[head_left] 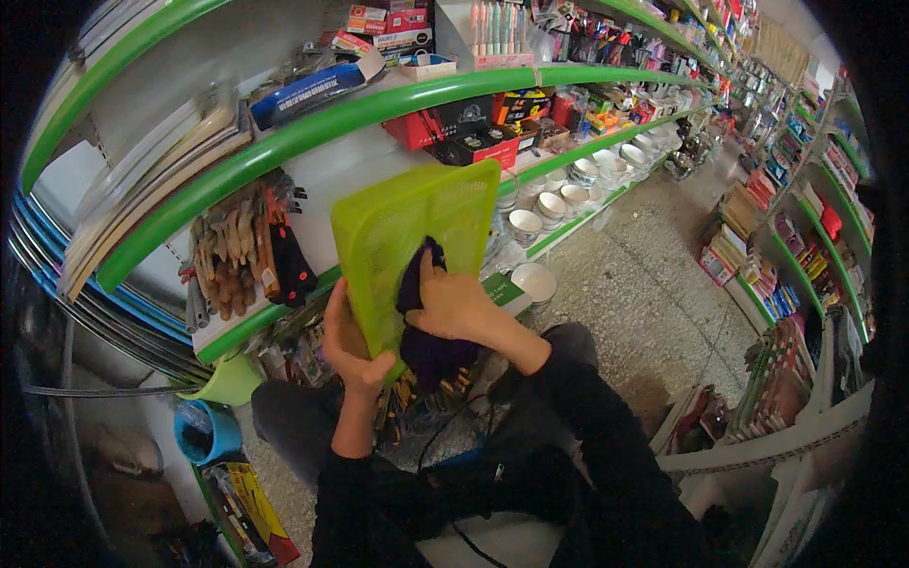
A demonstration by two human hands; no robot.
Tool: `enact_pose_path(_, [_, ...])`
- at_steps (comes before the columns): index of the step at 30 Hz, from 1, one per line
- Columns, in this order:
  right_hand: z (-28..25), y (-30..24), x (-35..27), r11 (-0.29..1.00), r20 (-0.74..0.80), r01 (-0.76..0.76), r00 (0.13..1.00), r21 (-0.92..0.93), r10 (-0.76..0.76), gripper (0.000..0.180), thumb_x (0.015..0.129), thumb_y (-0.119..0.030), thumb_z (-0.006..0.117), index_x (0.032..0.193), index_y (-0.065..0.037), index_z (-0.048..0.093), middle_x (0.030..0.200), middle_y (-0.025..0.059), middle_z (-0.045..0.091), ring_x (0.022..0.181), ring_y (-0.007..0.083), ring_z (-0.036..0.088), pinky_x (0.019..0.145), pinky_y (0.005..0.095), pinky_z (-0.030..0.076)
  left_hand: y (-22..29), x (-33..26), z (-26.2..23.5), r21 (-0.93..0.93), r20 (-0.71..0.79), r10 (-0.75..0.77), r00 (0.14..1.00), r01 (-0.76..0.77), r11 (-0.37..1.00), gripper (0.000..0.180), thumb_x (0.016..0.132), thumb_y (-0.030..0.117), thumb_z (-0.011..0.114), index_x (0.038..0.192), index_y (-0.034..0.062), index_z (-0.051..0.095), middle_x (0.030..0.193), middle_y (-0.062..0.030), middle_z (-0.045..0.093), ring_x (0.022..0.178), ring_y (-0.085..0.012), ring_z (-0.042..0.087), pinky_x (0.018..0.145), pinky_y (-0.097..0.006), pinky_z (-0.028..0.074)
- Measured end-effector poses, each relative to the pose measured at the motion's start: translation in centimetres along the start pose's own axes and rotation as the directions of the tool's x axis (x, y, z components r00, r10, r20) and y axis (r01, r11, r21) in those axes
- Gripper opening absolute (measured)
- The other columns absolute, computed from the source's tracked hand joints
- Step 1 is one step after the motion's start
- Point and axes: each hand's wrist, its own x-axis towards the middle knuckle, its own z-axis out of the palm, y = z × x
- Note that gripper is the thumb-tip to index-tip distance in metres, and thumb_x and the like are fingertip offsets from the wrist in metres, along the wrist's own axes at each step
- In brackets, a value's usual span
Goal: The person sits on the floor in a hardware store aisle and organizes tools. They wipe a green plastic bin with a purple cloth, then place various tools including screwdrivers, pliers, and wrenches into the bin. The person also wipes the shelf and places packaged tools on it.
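A lime-green plastic basket (379, 222) with perforated walls is tilted up in front of me, its inside turned toward my right. My left hand (350, 341) grips its lower left edge, with the thumb on the near rim. Against the inside of the basket my right hand (454, 305) presses a dark purple cloth (437, 358), which hangs down below the fingers. The index finger points upward along the cloth, and the other fingers curl around it.
Green-edged shelves (284, 133) stand close ahead, with wooden-handled tools (232, 251) on the lower left. White bowls (549, 208) line the bottom shelf to the right. A blue bucket (206, 431) stands on my left. An open cardboard box (776, 445) is at the right.
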Motion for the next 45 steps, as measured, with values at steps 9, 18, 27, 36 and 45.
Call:
enact_pose_path(9, [2.4,2.3,0.2,0.703,-0.157,0.412,0.903,0.580,-0.399,0.066,0.068,-0.027,0.061,0.120,0.008,0.042,0.108,0.0273,0.053,0.091,0.0339,0.058,0.077,0.0402,0.046,-1.3,0.2,-2.2,-0.132,-0.077,-0.142,0.987,0.131,0.983,0.088,0.056,0.028,0.072,0.128,-0.0039,0.034,0.121,-0.0119,0.045,0.110,-0.0241,0.047,0.093,-0.037,0.037])
enact_pose_path(18, [-3.1,-3.4,1.2,0.941,-0.329,0.339,0.889,0.009,-0.317,0.066,0.067,-0.023,0.063,0.126,-0.006,0.041,0.106,0.0200,0.049,0.082,0.0346,0.058,0.068,0.0411,0.049,-1.3,-0.2,-1.2,-0.101,-0.043,-0.262,0.964,0.257,0.961,0.078,0.053,0.020,0.064,0.123,-0.0030,0.041,0.111,-0.0054,0.051,0.101,-0.0181,0.051,0.088,-0.029,0.039])
enact_pose_path(27, [-0.5,-2.3,0.1,0.887,0.238,0.443,0.882,-0.129,-0.406,0.053,0.068,-0.027,0.065,0.119,-0.020,0.051,0.101,0.0174,0.053,0.084,0.0354,0.059,0.071,0.0437,0.049,-1.6,0.1,-2.2,-0.060,0.030,-0.273,0.961,0.275,0.960,0.078,0.052,0.018,0.059,0.125,-0.0039,0.041,0.114,-0.0071,0.051,0.103,-0.0185,0.051,0.089,-0.030,0.039])
enact_pose_path(36, [-1.8,-3.0,2.0,0.952,-0.431,0.285,0.850,-0.110,-0.304,0.068,0.064,-0.021,0.069,0.123,-0.003,0.041,0.093,0.0159,0.050,0.081,0.0318,0.057,0.068,0.0413,0.049,-2.4,-0.7,-1.7,-0.013,0.005,-0.410,0.912,0.410,0.912,0.083,0.053,0.023,0.065,0.126,-0.0079,0.038,0.116,-0.0081,0.050,0.107,-0.0190,0.048,0.095,-0.030,0.033])
enact_pose_path(45, [0.5,1.8,2.4,0.999,-0.470,-0.037,0.883,-0.035,0.016,0.054,0.066,-0.028,0.069,0.104,0.005,0.050,0.088,0.0223,0.056,0.081,0.0358,0.058,0.068,0.0409,0.049,-1.0,-0.5,-1.0,0.008,0.054,-0.202,0.978,0.201,0.979,0.095,0.061,0.037,0.074,0.132,-0.0073,0.029,0.131,-0.0153,0.039,0.121,-0.0245,0.039,0.101,-0.036,0.029])
